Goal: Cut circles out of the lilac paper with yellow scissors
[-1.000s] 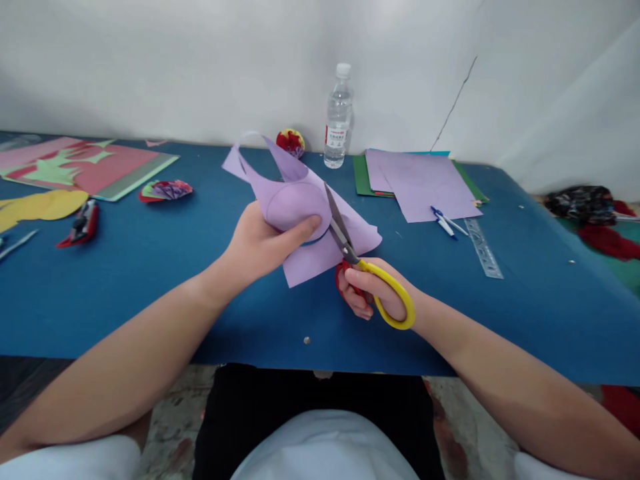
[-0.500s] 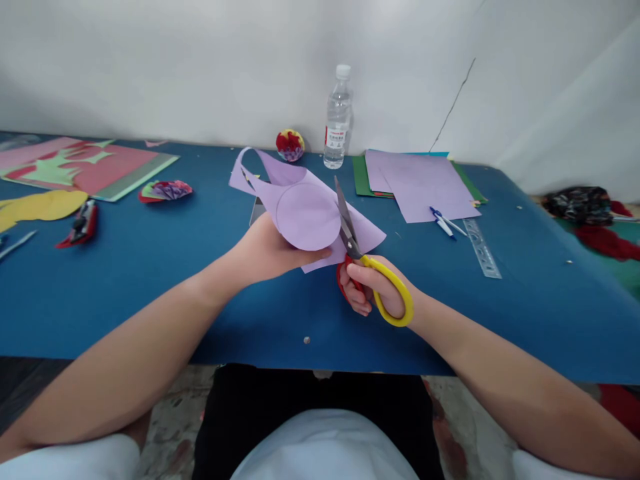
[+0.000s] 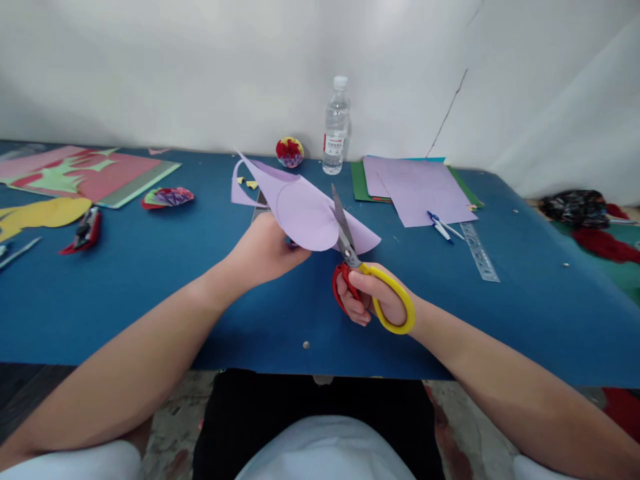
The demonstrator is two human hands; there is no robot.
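My left hand point(image 3: 267, 250) grips a sheet of purple paper point(image 3: 306, 213) by its near left edge, the thumb underneath partly hidden. A round outline is drawn on the paper, and its near side has been cut along the curve. A thin curled strip of the same paper hangs at the far left. In my right hand point(image 3: 363, 293) are scissors point(image 3: 349, 250) with one red and one yellow handle. Their blades point away from me, slightly apart, against the right side of the circle. Small yellow scraps point(image 3: 251, 185) lie behind the paper.
A water bottle point(image 3: 335, 127) and a colourful paper ball point(image 3: 289, 153) stand by the wall. Stacked coloured sheets point(image 3: 425, 190), pens point(image 3: 441, 228) and a clear ruler point(image 3: 479, 252) lie right. At left are cut papers point(image 3: 95, 177), a folded paper piece point(image 3: 167, 197) and a red-black tool point(image 3: 85, 231).
The purple paper has turned and tilted in my left hand, and its near flap no longer shows below the circle. The scissors have shifted slightly toward me.
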